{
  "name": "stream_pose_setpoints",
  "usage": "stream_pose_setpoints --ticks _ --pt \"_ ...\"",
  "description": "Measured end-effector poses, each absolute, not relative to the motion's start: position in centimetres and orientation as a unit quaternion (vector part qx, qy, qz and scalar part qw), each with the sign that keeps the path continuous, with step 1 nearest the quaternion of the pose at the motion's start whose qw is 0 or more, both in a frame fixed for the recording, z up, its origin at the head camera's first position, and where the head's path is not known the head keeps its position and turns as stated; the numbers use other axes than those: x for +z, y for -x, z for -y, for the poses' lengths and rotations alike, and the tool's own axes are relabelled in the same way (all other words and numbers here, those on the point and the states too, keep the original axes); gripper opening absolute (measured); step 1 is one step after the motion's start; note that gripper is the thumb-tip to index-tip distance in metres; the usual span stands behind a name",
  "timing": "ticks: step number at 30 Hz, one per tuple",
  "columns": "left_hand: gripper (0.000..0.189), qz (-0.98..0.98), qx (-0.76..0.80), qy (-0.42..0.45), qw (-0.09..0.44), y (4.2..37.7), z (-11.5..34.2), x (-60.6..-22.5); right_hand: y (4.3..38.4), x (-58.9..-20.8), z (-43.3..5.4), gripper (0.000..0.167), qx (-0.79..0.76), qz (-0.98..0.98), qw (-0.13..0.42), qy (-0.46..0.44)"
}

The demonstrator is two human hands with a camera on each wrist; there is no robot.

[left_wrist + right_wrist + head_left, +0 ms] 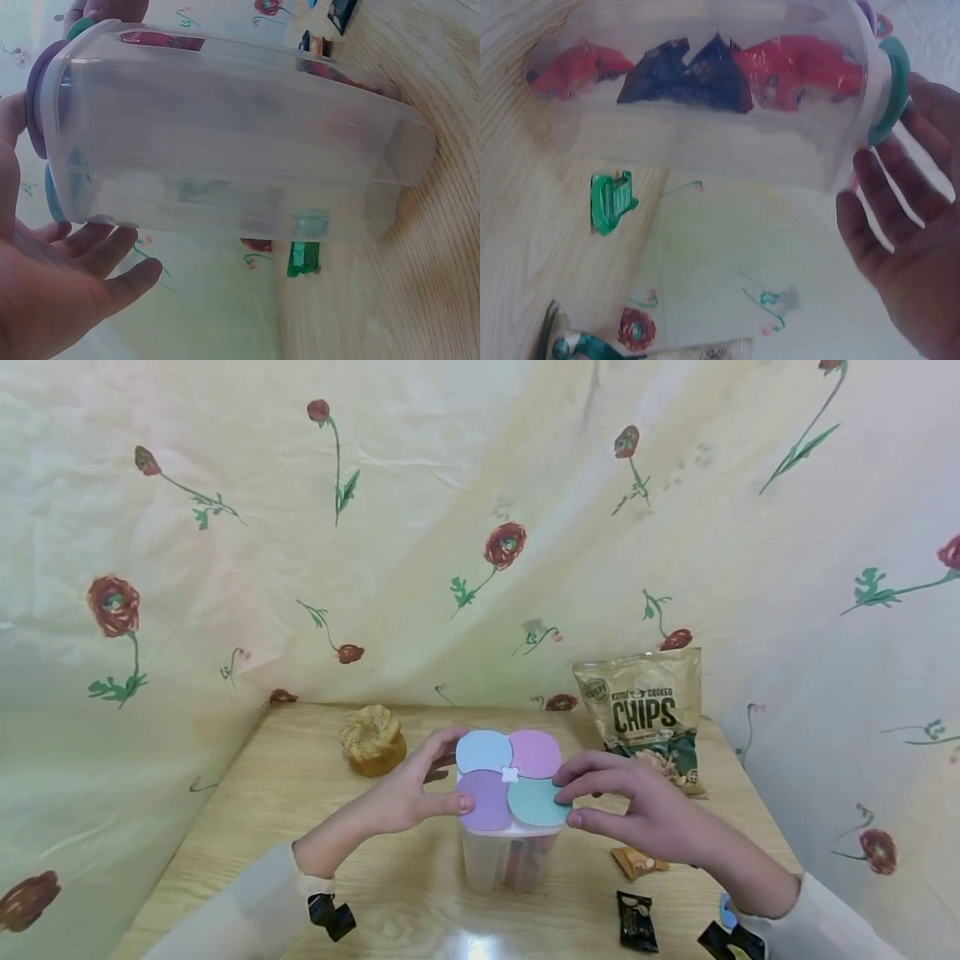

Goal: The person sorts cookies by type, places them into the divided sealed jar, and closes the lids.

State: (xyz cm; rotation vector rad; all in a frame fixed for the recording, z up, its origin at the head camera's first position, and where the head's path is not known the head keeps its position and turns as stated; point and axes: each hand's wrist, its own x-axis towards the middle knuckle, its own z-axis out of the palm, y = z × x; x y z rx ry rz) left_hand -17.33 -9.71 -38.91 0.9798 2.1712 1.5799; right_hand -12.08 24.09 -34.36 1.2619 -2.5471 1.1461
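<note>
A tall clear storage container [483,860] stands upright on the table, topped by blue [483,752], pink [536,753], purple [486,802] and teal [540,802] flaps around a small white centre. My left hand [408,789] grips its top from the left, thumb on the purple flap and fingers at the far left side below the blue one. My right hand [633,797] touches the teal flap with loosely bent fingers, the thumb by its edge. In the right wrist view, red packets [799,71] and a dark blue packet [686,79] lie in one compartment.
A gold bag of chips [645,714] stands at the back right, and a round pastry [372,742] at the back left. Orange [637,862] and black [636,921] packets lie to the right. A green packet [611,201] sits behind the container. Flowered cloth [420,527] hangs around the table.
</note>
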Motion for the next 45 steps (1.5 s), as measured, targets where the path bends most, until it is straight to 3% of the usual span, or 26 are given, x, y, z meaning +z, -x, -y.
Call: stream_pose_setpoints --ticks 9,17,25,37,45 --pt "0.088 -0.756 0.542 -0.337 0.143 17.7 9.7 -39.0 11.6 -33.8 -22.3 0.020 0.327 0.858 0.094 -0.384" --pt "0.086 -0.753 0.541 -0.340 0.157 17.8 9.6 -38.7 12.2 -32.5 -22.0 0.017 0.290 0.876 0.048 -0.383" --pt "0.087 -0.753 0.547 -0.329 0.159 17.7 9.5 -38.3 11.8 -31.9 -21.4 0.023 0.249 0.867 0.111 -0.416" --pt "0.089 -0.742 0.564 -0.330 0.149 17.9 9.8 -39.3 11.1 -35.7 -23.1 0.031 0.378 0.847 0.111 -0.357" --pt "0.068 -0.684 0.631 -0.302 0.205 19.0 10.6 -40.3 8.5 -37.4 -24.6 0.040 0.481 0.834 0.069 -0.259"
